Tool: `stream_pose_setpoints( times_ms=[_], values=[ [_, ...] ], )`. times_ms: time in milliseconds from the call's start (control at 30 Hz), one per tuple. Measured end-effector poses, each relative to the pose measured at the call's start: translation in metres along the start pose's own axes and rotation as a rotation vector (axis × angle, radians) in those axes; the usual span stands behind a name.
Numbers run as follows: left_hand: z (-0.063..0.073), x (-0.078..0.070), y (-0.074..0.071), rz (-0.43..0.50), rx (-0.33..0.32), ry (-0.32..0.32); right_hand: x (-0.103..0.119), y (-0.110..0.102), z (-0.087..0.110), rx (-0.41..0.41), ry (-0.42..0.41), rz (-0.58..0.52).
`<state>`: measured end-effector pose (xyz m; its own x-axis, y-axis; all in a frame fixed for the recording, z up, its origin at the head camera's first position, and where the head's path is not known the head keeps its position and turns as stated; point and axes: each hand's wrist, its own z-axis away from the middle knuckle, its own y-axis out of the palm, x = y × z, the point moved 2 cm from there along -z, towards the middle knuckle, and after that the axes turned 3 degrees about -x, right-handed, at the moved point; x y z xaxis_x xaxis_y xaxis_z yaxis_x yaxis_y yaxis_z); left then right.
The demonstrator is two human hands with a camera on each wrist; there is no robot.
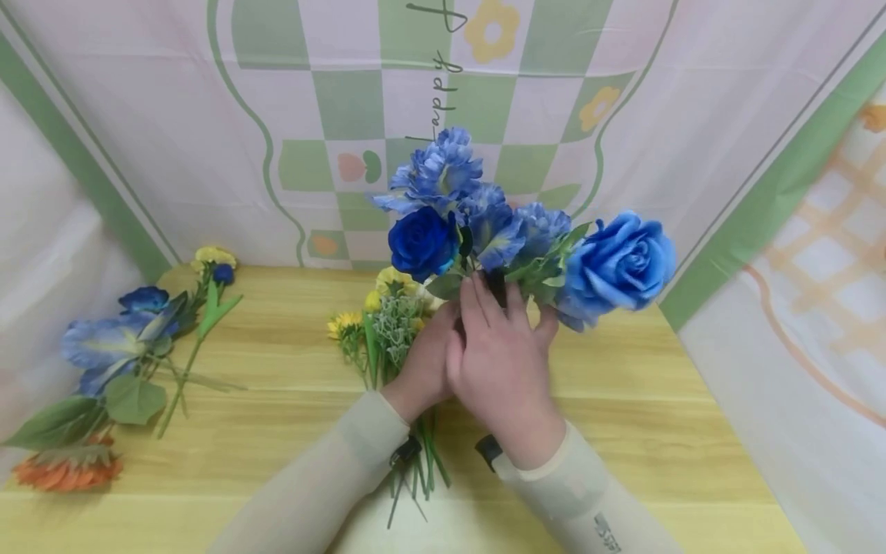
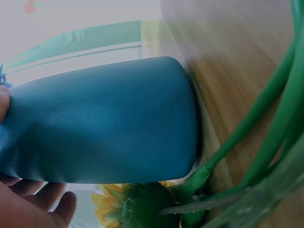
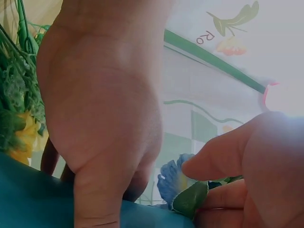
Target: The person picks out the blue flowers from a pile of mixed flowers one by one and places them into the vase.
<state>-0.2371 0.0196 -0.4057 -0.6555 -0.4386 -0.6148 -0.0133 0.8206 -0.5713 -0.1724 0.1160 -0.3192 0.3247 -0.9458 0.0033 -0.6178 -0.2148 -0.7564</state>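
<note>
Left hand [image 1: 425,360] had its fingers wrapped round the teal vase [image 2: 104,123]; base close to the desk [image 1: 623,462], contact unclear. Right hand [image 1: 505,365] was up by the vase top next to a green leaf [image 3: 191,197]; couldn't tell if it pinched a stem. Mouth hidden.

Risk 1: tip-over. Light-blue rose [image 1: 626,261] hung well out at 2 o'clock, dark-blue rose [image 1: 422,245] at 11, so load looked lopsided; releasing the vase early could've dropped it toward 2.

Risk 2: jam. Foliage crowded near the top; forcing a stem could've bent it or shoved other blooms out.

Risk 3: drag. Yellow bunch [image 1: 396,281] sat at 10 o'clock from the left hand, green stems [image 1: 431,458] at 6; a sleeve could've snagged them.
</note>
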Motion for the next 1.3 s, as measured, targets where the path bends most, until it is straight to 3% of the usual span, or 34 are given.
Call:
stream_pose_setpoints(
  times_ms=[300, 533, 667, 967, 1300],
  values=[
    [-0.002, -0.003, 0.000, -0.007, 0.004, -0.022, -0.003, -0.001, 0.000, 0.054, 0.059, 0.029],
    [-0.001, -0.002, 0.000, 0.009, 0.017, -0.151, -0.013, 0.002, -0.001, 0.141, 0.071, 0.027],
    [-0.003, -0.002, -0.001, 0.009, 0.024, -0.180, -0.017, 0.005, -0.003, 0.177, 0.062, 0.021],
    [-0.003, -0.004, -0.002, 0.018, 0.027, -0.174, -0.023, 0.014, -0.001, 0.100, 0.016, -0.045],
    [-0.001, 0.000, -0.002, 0.036, -0.020, -0.128, -0.025, 0.020, 0.017, -0.033, -0.080, -0.135]
  ],
)
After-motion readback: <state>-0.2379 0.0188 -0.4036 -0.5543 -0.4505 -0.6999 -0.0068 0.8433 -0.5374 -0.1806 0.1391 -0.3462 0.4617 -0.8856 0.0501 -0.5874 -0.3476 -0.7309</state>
